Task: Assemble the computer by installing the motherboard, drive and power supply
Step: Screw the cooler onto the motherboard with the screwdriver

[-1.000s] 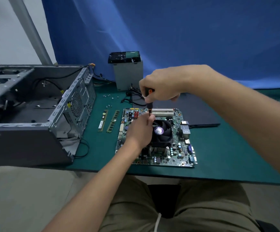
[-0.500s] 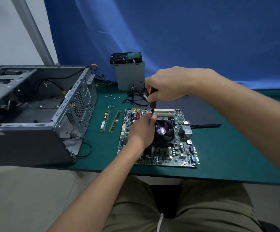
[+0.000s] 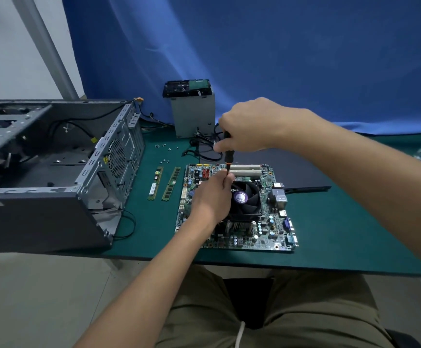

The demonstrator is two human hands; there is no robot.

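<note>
Motherboard (image 3: 267, 229) is laid flat near the front edge of the counter (image 3: 342, 234), component side up, outside the case (image 3: 41, 172) — not yet installed. The screwdriver (image 3: 228, 156) is held upright over the far corner of the cooler fan (image 3: 246, 198). The right hand (image 3: 247, 126) is clenched round the handle from above. The fingers (image 3: 225, 178) of the left hand (image 3: 212, 197) are pinched on the lower shaft just above the board. They are judged to be steadying the tip on a cooler screw so that it cannot skid onto the circuitry; the screw itself is hidden. The case is laid on its side at the left edge, open face up, presumably so the board can be lowered in. The power supply (image 3: 193, 116) is stood on end toward the back edge, with the drive (image 3: 186, 87) resting on top and cables (image 3: 202, 146) trailing in front. Two memory sticks (image 3: 171, 184) lie between case and board, with loose screws (image 3: 164, 146) scattered behind them — kept within reach. A dark flat panel (image 3: 305, 169) lies behind the board to the right. The counter is covered in green matting, and a blue cloth (image 3: 280, 46) is hung behind it. A pale wall and a slanted grey pole (image 3: 46, 46) are noted at left.
</note>
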